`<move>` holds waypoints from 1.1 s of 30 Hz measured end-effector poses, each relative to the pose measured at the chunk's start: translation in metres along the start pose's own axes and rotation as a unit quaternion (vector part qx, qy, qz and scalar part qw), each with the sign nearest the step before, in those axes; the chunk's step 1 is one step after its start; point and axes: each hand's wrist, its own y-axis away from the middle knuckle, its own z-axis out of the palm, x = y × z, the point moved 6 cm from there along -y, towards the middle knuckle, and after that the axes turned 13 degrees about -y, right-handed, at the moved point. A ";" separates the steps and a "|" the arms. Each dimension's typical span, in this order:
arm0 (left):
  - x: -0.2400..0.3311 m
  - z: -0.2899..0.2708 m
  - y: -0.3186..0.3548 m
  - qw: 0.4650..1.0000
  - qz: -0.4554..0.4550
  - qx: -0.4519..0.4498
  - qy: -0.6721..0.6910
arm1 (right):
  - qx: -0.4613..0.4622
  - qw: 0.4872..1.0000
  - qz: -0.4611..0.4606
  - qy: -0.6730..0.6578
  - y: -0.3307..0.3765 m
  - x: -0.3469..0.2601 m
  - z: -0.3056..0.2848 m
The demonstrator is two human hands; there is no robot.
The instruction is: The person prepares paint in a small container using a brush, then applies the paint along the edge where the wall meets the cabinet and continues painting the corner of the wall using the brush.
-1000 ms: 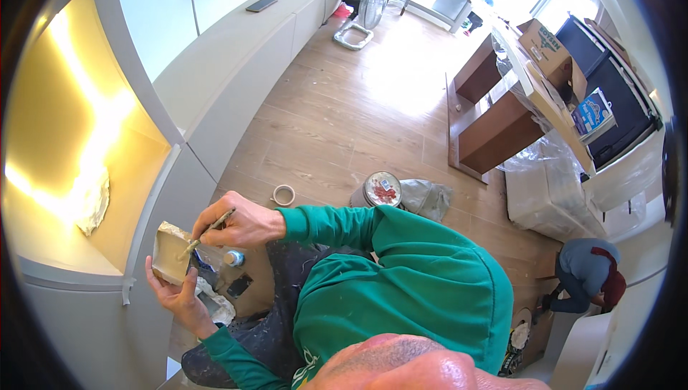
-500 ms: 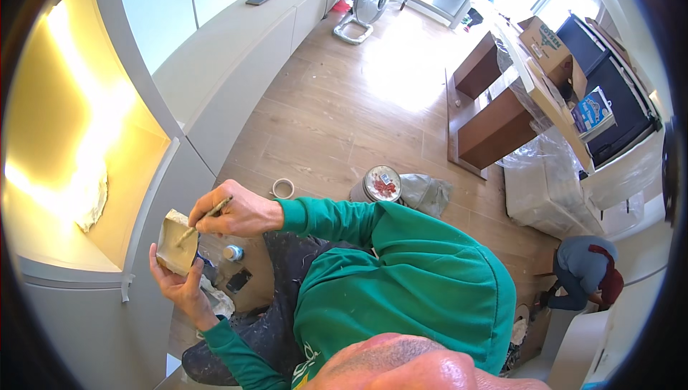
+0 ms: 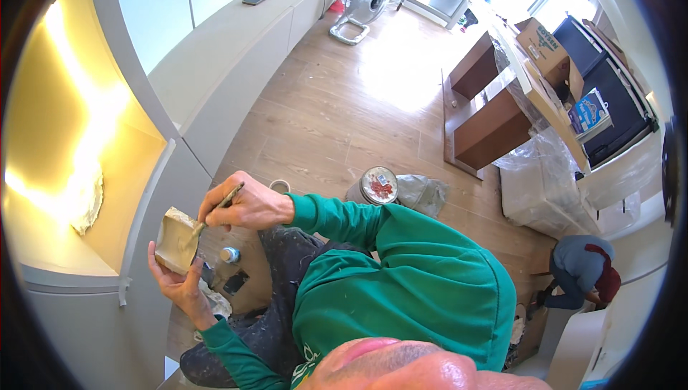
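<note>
My left hand (image 3: 188, 291) is wrapped round a small cut-off tub (image 3: 166, 255) with a ragged rim. Beige paint coats the inside of this tub. Pinched in my right hand (image 3: 247, 205) is a thin paintbrush (image 3: 231, 196), its handle pointing up and away. The brush's tip is at the tub's right rim, over the paint. Left of the tub stands a grey cabinet edge with a strip of masking tape (image 3: 126, 291) hanging from it. A lit yellow niche (image 3: 86, 247) opens beyond, with a rough whitish lump (image 3: 89, 204) inside.
A lidded paint can (image 3: 378, 185), a grey plastic bag (image 3: 421, 195) and a tape roll (image 3: 280, 186) are on the wood floor. A small bottle (image 3: 230, 254) is by my legs. A fan (image 3: 364, 0) stands farther off. A co-worker (image 3: 584, 268) bends down at right.
My right hand has moved slightly right and up, drawing the brush from inside the tub to its right rim. My left hand holds the tub nearly still.
</note>
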 end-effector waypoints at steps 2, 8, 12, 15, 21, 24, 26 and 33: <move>0.000 0.000 -0.001 1.000 0.000 -0.002 -0.006 | 0.031 0.999 -0.001 -0.022 -0.002 0.002 -0.004; -0.004 0.006 -0.002 1.000 -0.004 -0.006 0.009 | -0.001 1.000 0.012 -0.007 0.005 0.000 -0.001; -0.004 0.008 -0.004 1.000 -0.004 -0.007 0.004 | 0.027 0.999 -0.007 -0.032 0.004 0.000 -0.010; -0.001 0.010 -0.006 1.000 -0.009 -0.004 0.001 | 0.032 0.998 -0.030 -0.041 0.014 -0.005 -0.008; 0.007 0.014 -0.012 1.000 -0.002 0.004 0.000 | 0.054 0.996 -0.058 -0.046 0.029 -0.007 -0.005; 0.010 0.016 -0.013 1.000 -0.002 0.009 -0.003 | 0.062 0.995 -0.073 -0.031 0.034 -0.006 -0.005; 0.011 0.017 -0.013 1.000 0.000 0.014 -0.006 | 0.072 0.994 -0.077 -0.020 0.039 -0.007 -0.005; 0.014 0.009 -0.015 0.999 0.019 0.043 -0.016 | 0.062 0.994 -0.089 0.007 0.049 -0.007 -0.001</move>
